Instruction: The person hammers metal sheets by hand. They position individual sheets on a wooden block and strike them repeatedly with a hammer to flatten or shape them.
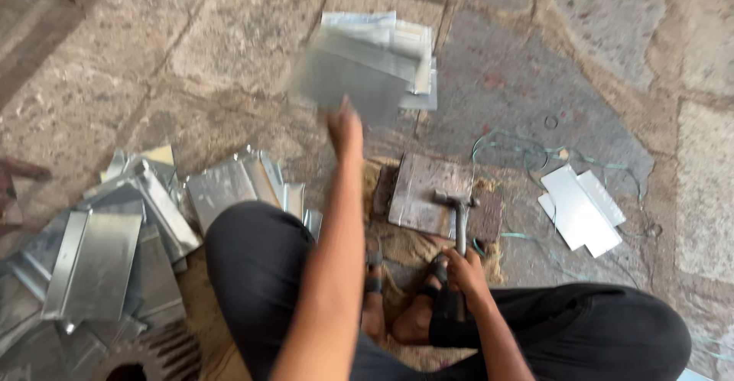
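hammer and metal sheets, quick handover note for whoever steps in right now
Left hand: raised, holding a blurred metal sheet above the flat stack.
Right hand: gripping the hammer, head resting on the steel block.
Done: folded pieces piled to the left.
Left: flat stack ahead, two loose sheets to the right.

Folded metal pieces (pixel 115 251) heaped at left — white sheets (pixel 579 209) and green strapping (pixel 527 148) at right.

Thin grey sheet-metal piece (pixel 348 83), motion-blurred, held raised above the stone floor, metal hammer (pixel 457 217), head resting on a flat steel block (pixel 424 190), handle angled back toward the sandalled feet
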